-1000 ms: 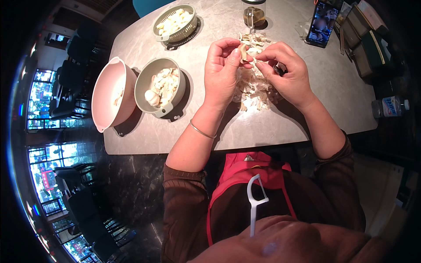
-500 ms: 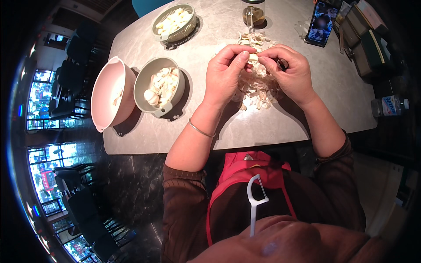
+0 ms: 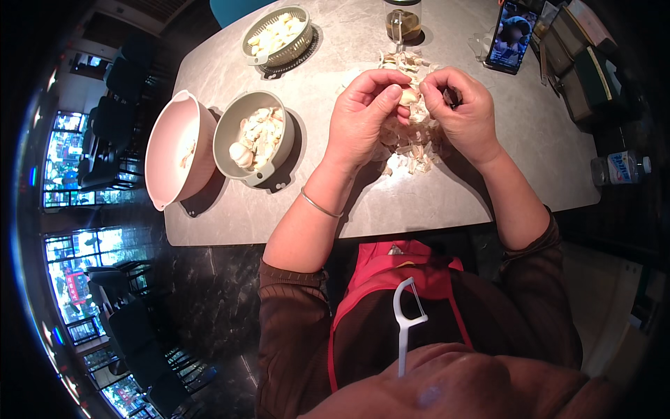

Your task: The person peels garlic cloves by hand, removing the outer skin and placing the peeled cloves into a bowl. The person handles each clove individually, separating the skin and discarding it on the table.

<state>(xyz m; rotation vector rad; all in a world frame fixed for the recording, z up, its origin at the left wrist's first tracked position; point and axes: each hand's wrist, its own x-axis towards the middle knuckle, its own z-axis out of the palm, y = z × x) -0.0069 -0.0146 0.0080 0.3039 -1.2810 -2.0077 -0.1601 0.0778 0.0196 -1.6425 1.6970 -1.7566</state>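
Between thumb and fingers, my left hand (image 3: 363,115) is closed on a pale garlic clove (image 3: 409,96). My right hand (image 3: 464,115) is just right of it, thumb and forefinger pinched together. A small dark object (image 3: 453,96) shows inside the curl of its fingers; its kind is mostly hidden. Beneath both hands lies a heap of papery garlic skins (image 3: 412,162). To the left, a grey-green bowl (image 3: 222,143) holds unpeeled cloves and a whole garlic bulb (image 3: 241,155). Peeled cloves (image 3: 279,33) fill a grey-green strainer basket (image 3: 305,49) farther back.
A pink bowl (image 3: 164,153) stands at the left edge of the grey table (image 3: 279,223). At the back is a glass jar (image 3: 405,28) with dark contents. A propped phone (image 3: 513,38) and boxes (image 3: 586,77) line the right side, with a plastic bottle (image 3: 620,168) beyond the edge.
My right hand has drawn slightly away from my left, opening a gap between them. The garlic clove now shows more fully in my left fingers. The bowls have not moved.
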